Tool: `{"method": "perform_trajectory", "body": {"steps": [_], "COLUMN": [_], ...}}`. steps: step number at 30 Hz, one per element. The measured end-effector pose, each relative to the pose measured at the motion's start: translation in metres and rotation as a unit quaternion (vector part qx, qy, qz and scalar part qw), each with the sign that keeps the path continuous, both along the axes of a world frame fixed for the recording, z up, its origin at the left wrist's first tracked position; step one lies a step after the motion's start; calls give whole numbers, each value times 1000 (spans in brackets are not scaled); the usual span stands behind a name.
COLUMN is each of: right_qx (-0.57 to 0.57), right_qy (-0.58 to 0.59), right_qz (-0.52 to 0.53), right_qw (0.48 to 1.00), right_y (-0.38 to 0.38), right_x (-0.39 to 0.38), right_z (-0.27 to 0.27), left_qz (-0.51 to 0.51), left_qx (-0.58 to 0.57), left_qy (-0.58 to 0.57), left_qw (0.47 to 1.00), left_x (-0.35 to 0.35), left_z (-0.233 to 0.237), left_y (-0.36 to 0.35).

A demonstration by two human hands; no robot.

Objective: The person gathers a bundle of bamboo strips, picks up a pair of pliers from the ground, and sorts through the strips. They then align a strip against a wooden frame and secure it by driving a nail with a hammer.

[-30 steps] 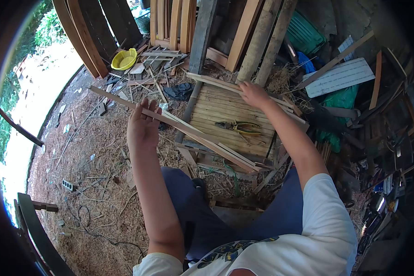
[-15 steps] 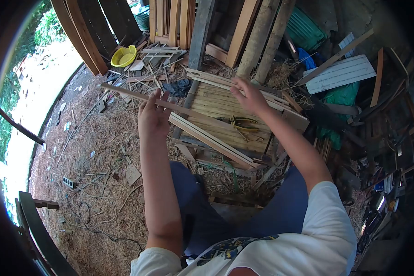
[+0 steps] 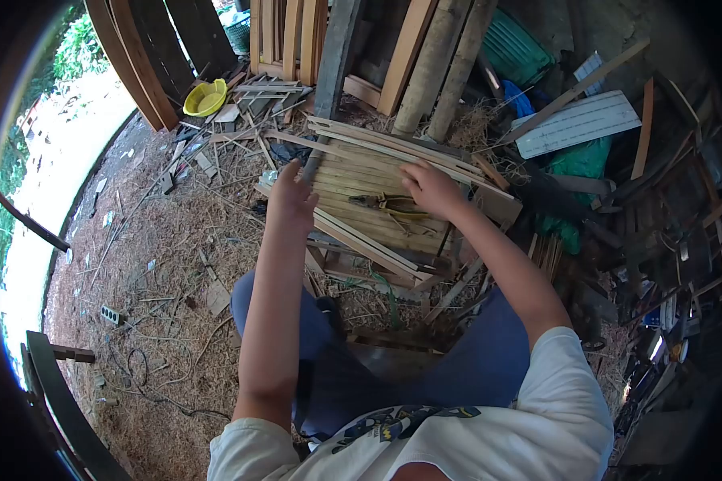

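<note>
A low wooden worktable [image 3: 349, 172] stands in front of my knees. Pliers [image 3: 389, 206] with yellow-and-black handles lie on its top. My right hand [image 3: 433, 190] is over the table's right half, fingers curled at the end of a thin wooden strip [image 3: 321, 147] that slants away to the left. Along the far edge lie several more strips [image 3: 393, 144]. Over the left edge, my left hand [image 3: 291, 199] has its fingers apart and holds nothing visible. Several strips [image 3: 369, 243] rest along the near edge, running out from beside my left hand.
A yellow basin [image 3: 206, 98] and wood scraps lie beyond the table at left. Upright posts [image 3: 431, 68] stand behind it. A white board [image 3: 579, 125] leans at right. A power strip [image 3: 112, 315] and cord lie on the shavings-covered ground.
The thin strip has left my left hand and now lies farther back, nearer the far strips. My right hand has come down toward the pliers; my left hand has moved slightly right and nearer the table.
</note>
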State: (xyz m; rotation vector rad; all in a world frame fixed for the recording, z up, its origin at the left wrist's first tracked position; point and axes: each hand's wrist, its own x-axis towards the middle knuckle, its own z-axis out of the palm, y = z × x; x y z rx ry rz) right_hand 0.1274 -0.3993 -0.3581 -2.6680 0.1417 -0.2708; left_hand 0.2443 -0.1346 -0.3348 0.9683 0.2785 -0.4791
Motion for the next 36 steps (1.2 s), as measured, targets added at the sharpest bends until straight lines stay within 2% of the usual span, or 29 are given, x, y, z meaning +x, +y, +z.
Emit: {"method": "perform_trajectory", "body": {"steps": [3,6,9,10,11,13,14,17,20,23,26,32,36], "right_qx": [-45,-157,-196,-199,-174,-124,-124,-93,-81,-115,-156,-174,-173], "right_qy": [-1,-11,-137,-161,-143,-107,-59,-21,15,63,83,126,63], "right_qz": [20,13,-34,-49,-48,-48,-52,-12,51,75,109,90,87], "right_qw": [999,987,970,966,973,985,989,995,995,989,978,973,979], "right_y": [-32,-45,-43,-42,-42,-38,-34,-44,-52,-40,-35,-23,-32], "right_x": [17,31,17,9,-2,-36,-55,-98,-107,-120,-123,-119,-120], "right_z": [-25,-37,-28,-26,-23,-12,-5,-8,-10,-5,-15,-19,-30], "left_qz": [2,35,-27,-36,-77,-158,-185,-237,-250,-384,-410,-396,-367], "left_qx": [42,123,264,303,389,541,575,634,540,431,430,453,454], "left_qy": [-36,-53,-175,-256,-290,-350,-363,-412,-643,-672,-686,-708,-735], "left_qw": [998,990,948,917,871,749,709,610,482,465,420,370,345], "left_x": [3,7,-20,-12,-11,-17,-24,-29,-49,-68,-81,-79,-78], "left_z": [-13,-25,6,-12,-16,-15,-16,-35,-23,-19,-30,-53,-59], "left_y": [13,20,24,23,26,25,24,16,13,0,-6,-15,-18]}}
